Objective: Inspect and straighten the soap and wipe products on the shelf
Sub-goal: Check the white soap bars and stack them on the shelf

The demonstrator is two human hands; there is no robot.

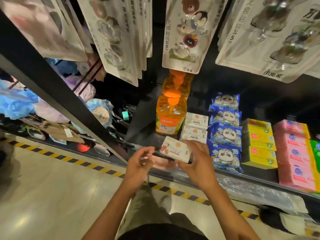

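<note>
Two hands meet at the front edge of the shelf (242, 181), lower centre of the frame. The right hand (197, 161) grips a white cherry-print pack (174, 149), tilted above that edge. The left hand (138, 164) curls its fingers just beside the pack's left end, perhaps pinching something pink and blurred; I cannot tell. Bare shelf floor lies open left of the orange bottle (170, 118), and white packs (194, 129) sit just behind the hands.

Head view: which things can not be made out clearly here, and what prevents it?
All in the head view:
- White cherry pack: print too small to read; its right end is covered by the right hand holding it.
- Left hand: motion blur; whether it holds anything is unclear.
- Rear orange bottle: top hidden behind a hanging hook card.
- Green pack: cut off by the right edge.
</note>
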